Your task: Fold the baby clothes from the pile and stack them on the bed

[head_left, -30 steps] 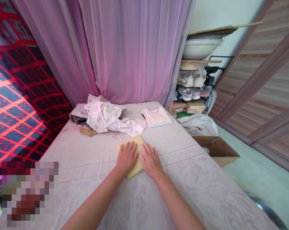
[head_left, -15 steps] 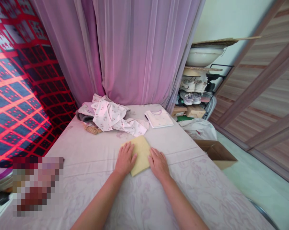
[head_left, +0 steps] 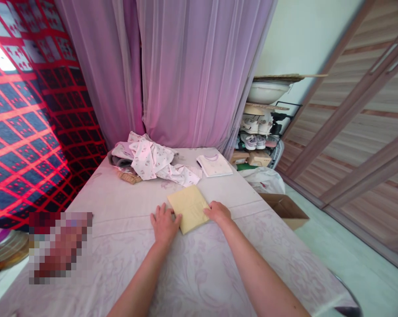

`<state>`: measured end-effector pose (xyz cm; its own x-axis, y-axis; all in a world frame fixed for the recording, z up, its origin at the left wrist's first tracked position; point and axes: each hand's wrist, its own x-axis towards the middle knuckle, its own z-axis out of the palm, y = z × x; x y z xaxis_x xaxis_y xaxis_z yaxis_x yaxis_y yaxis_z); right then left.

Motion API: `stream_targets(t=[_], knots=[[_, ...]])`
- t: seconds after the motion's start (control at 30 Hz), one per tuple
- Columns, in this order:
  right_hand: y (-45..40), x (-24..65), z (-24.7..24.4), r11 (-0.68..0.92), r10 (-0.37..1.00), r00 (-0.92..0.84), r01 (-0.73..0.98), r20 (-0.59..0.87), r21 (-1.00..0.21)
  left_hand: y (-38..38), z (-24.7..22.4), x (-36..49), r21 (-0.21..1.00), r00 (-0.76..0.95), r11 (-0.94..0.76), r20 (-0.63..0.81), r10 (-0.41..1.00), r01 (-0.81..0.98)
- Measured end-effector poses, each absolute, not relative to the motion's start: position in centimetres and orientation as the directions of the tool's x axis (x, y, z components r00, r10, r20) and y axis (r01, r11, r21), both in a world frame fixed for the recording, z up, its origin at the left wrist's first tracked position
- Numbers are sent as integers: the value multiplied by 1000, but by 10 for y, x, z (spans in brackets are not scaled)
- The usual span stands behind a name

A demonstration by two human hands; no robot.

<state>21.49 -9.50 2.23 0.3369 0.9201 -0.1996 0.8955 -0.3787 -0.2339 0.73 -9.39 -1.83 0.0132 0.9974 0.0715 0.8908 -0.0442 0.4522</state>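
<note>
A folded yellow cloth (head_left: 189, 207) lies flat on the pale floral bed cover (head_left: 192, 273). At its left edge rests my left hand (head_left: 165, 223), fingers spread on the cover and thumb beside the cloth. My right hand (head_left: 218, 212) has its fingers closed on the cloth's right edge. Farther back sits a folded white shirt (head_left: 214, 165) with a purple collar. Left of the shirt is a loose heap of printed white clothes (head_left: 152, 159).
Purple curtains (head_left: 192, 75) hang behind the bed. To the right are an open cardboard box (head_left: 284, 209), a white plastic bag (head_left: 264, 179) and a shoe rack with shoes (head_left: 255, 141). A blurred patch (head_left: 62, 246) covers something at the left.
My left hand has slid off the cloth to its left side. My right hand has gone from lying flat beside the cloth to gripping its edge. The view has shifted slightly.
</note>
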Motion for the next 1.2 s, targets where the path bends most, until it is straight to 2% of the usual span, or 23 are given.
stream_targets(t=[0.13,0.27,0.33,0.43,0.53,0.63,0.7,0.8,0.87,0.93,0.97,1.0,1.07,1.13,1.2], knots=[[-87,217,26,-405,901,342,883,-267,-235,-100,-16,8,522,37,-90,110,993,848],[-86,215,28,-402,895,318,878,-312,-258,-99,-15,6,679,40,-123,136,990,724],[-88,210,29,-390,899,299,878,-319,-277,-92,-13,6,820,28,-79,77,997,567],[-95,201,28,-365,916,280,877,-287,-311,-80,-7,6,985,24,72,-77,997,160],[-100,194,24,-345,931,272,877,-244,-335,-75,4,7,946,92,258,-244,965,-197],[-103,192,20,-333,938,269,879,-220,-343,-77,12,11,856,210,419,-368,906,-302],[-105,194,18,-319,946,273,877,-174,-360,-77,16,12,845,218,443,-391,894,-301],[-104,202,17,-259,963,262,848,-59,-463,-71,32,9,890,198,384,-342,919,-247],[-103,209,16,-215,966,257,806,-1,-552,-63,53,4,958,183,262,-239,954,-120],[-100,217,14,-187,961,273,755,43,-629,-57,79,2,992,158,37,-56,986,121],[-99,220,12,-179,955,292,727,62,-662,-56,91,3,953,152,-102,60,986,287],[-98,224,10,-174,947,313,699,78,-694,-58,100,6,857,187,-221,149,971,466],[-98,232,1,-175,925,367,635,95,-752,-68,106,17,590,292,-372,230,928,717],[-100,241,-9,-192,896,434,572,96,-798,-86,93,32,385,425,-471,203,882,794],[-104,251,-20,-210,860,501,522,99,-827,-104,71,45,318,549,-543,81,832,777]])
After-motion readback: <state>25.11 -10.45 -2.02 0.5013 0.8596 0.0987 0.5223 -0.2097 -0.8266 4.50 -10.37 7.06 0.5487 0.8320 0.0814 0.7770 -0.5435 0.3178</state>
